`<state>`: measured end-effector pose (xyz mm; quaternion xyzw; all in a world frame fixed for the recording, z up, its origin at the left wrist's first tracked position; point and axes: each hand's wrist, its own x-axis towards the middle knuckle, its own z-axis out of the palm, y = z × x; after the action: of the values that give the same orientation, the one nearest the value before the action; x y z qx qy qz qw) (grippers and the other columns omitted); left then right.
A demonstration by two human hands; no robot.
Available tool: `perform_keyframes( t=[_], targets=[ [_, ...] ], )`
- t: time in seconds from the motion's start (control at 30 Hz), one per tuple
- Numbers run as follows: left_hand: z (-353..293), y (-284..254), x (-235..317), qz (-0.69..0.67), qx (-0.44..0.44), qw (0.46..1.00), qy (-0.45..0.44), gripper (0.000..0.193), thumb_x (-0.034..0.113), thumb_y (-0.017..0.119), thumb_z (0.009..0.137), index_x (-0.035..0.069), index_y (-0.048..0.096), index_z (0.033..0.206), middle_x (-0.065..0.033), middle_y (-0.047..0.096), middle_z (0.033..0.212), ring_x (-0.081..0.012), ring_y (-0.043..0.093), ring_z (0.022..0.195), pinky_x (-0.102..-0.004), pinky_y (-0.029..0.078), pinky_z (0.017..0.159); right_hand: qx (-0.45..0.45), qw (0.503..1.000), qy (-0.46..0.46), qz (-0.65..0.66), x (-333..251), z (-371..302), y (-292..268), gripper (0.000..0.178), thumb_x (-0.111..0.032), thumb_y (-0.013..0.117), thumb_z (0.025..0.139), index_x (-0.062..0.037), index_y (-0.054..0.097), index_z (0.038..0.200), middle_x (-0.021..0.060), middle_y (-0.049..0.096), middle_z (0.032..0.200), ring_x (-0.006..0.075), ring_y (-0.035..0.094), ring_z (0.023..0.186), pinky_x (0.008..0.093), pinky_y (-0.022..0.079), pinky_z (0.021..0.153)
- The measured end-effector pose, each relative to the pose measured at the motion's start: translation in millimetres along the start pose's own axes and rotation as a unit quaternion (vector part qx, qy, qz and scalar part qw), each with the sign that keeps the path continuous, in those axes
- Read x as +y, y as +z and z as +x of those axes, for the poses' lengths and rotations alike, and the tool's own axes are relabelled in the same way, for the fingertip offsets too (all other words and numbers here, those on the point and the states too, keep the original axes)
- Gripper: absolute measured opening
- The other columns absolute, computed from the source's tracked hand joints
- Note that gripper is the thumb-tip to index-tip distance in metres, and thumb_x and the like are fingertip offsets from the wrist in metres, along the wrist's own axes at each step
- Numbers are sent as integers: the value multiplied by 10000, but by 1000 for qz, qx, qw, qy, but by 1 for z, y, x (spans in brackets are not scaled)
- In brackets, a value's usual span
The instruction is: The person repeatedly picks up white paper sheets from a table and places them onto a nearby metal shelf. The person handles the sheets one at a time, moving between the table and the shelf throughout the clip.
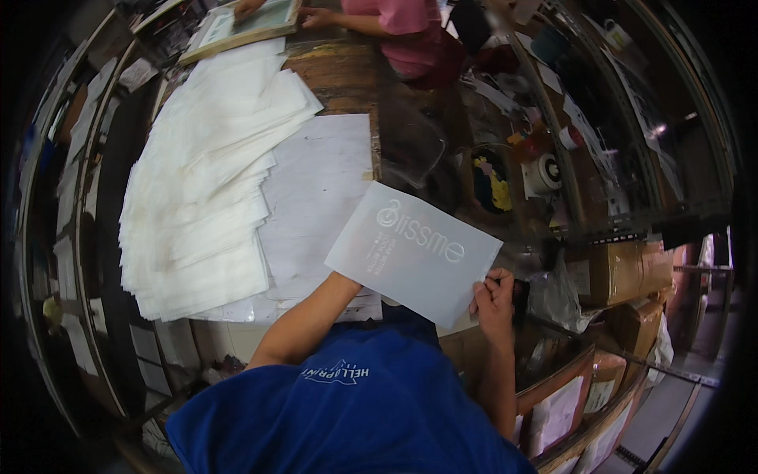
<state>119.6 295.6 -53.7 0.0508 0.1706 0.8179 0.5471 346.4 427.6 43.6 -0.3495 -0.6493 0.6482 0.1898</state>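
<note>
A frosted, translucent plastic bag [418,261] with white printing on its face is tilted in front of my body. My right hand [493,296] pinches its right edge near the lower corner, fingers closed. My left forearm [312,316] reaches under the bag's left side, so the bag hides my left hand and its fingers. Left of the bag, a long fanned-out spread of similar whitish bags [197,182] covers the table's left part. Pale sheeting [320,189] lies on the table between that spread and the bag I hold.
Across the table, a co-worker in a pink top [407,31] has hands at a wooden-framed screen [245,30]. Cardboard boxes [616,272] stand to my right. A container with yellow stains [491,182] sits beyond the bag. Racks [87,158] line the left side.
</note>
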Motion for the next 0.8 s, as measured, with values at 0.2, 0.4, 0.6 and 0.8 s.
perform_keyframes(
  t=[0.2, 0.4, 0.6, 0.8],
  targets=[
    [31, -30, -9, 223, 64, 972, -24, 533, 449, 363, 967, 51, 496, 1296, -131, 592, 1202, -294, 527, 1147, -403, 432, 983, 46, 994, 50, -86, -24, 2, -76, 205, -129, 594, 888, -2, 529, 1035, 57, 580, 872, 115, 547, 741, 272, 460, 628],
    [33, -28, -18, 134, 129, 982, -18, 481, 389, 441, 973, 30, 474, 1292, -111, 493, 1299, -218, 472, 1155, -347, 367, 1002, 222, 927, -86, -289, -65, -66, -258, 216, -159, 614, 872, -33, 571, 1043, 41, 600, 812, 101, 540, 730, 263, 452, 640],
    [30, -17, -41, 405, 190, 892, 68, 397, 349, 458, 964, 28, 539, 1184, -99, 569, 1126, -222, 529, 1055, -360, 404, 949, 555, 797, 85, -221, -105, -284, -421, 246, -188, 642, 840, -44, 636, 1039, 37, 591, 858, 126, 552, 782, 275, 472, 687],
    [24, 86, -93, 485, 255, 836, 26, 394, 231, 441, 949, -89, 523, 1162, -238, 576, 1172, -343, 568, 1056, -435, 463, 894, 769, 631, 93, -42, -39, -494, -523, 82, -157, 627, 835, -114, 599, 900, -43, 522, 644, 45, 399, 434, 200, 304, 366]
  ],
)
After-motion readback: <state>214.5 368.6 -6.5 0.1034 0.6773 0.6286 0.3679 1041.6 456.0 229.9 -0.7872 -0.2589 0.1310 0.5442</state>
